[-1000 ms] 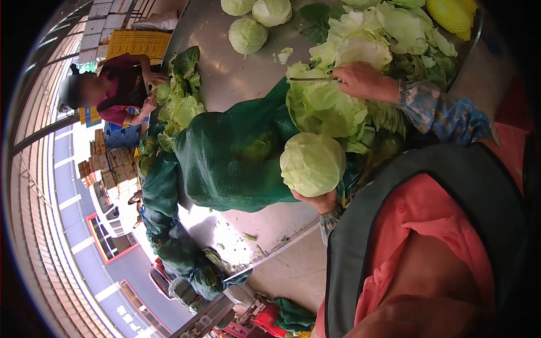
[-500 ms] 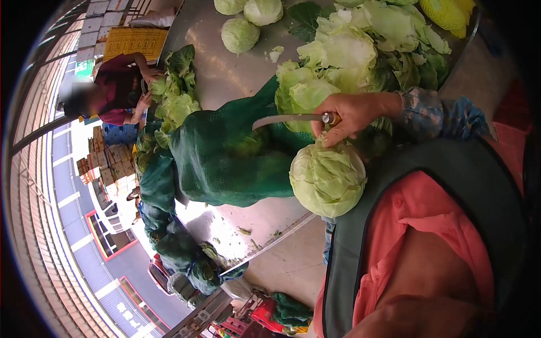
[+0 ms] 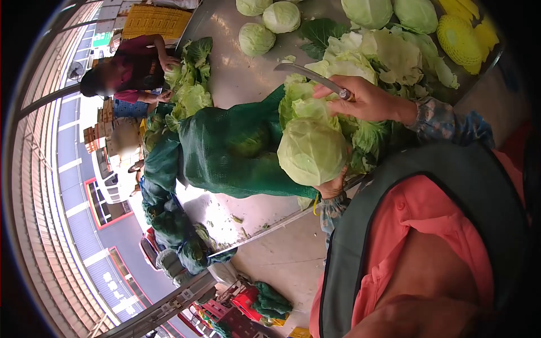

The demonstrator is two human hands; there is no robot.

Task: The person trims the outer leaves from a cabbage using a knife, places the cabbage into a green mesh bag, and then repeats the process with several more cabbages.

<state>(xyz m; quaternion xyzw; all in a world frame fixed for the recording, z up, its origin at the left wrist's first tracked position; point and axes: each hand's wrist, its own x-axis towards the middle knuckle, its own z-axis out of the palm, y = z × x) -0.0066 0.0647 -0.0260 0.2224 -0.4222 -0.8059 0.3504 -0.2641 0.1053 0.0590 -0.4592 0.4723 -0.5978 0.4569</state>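
My right hand [image 3: 366,98] grips a curved knife [image 3: 315,75], its blade pointing to the left above loose outer leaves. My left hand [image 3: 333,185] supports a pale green cabbage [image 3: 313,151] from below; most of its fingers are hidden behind the head. The cabbage is beside the mouth end of a green mesh bag [image 3: 231,152] lying on the metal table [image 3: 234,79]. Another cabbage shows dimly through the mesh. Trimmed leaves [image 3: 360,56] are heaped beyond my right hand.
More cabbages [image 3: 282,17] stand at the top, with yellow foam nets [image 3: 459,42] at the upper right. A co-worker [image 3: 135,67] handles leaves [image 3: 191,96] across the table. Filled green bags [image 3: 163,163] line the far side. Crates [image 3: 155,22] are stacked behind.
My right hand has come off the cabbage and moved up with the knife. The cabbage has turned and shifted upward, with my left hand now visible beneath it. The view has shifted slightly.
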